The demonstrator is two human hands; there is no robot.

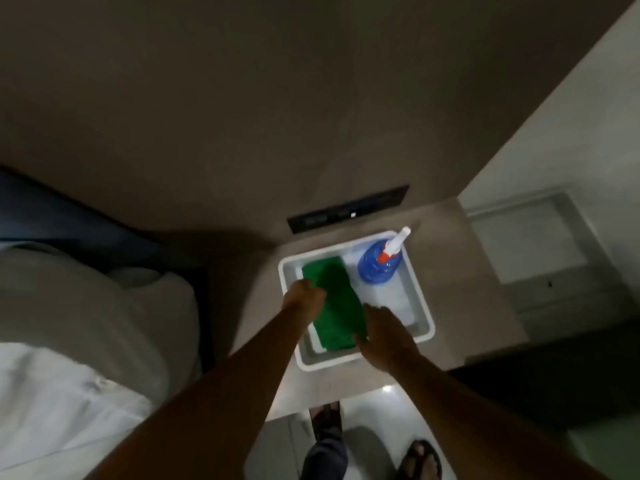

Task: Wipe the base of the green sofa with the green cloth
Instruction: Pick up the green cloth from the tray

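A folded green cloth (335, 301) lies in the left half of a white plastic tub (424, 315) on a beige side table. My left hand (303, 296) rests on the cloth's left edge with its fingers curled onto the fabric. My right hand (382, 329) lies at the cloth's lower right corner, its fingers touching the edge. Whether either hand truly grips the cloth is unclear in the blur. No green sofa is in view.
A blue spray bottle (377, 261) with a white and red nozzle stands in the tub's far right corner. A dark switch panel (348, 209) sits on the wall behind. A bed with white bedding (69, 341) is at left. My sandalled feet (420, 459) stand on the white floor.
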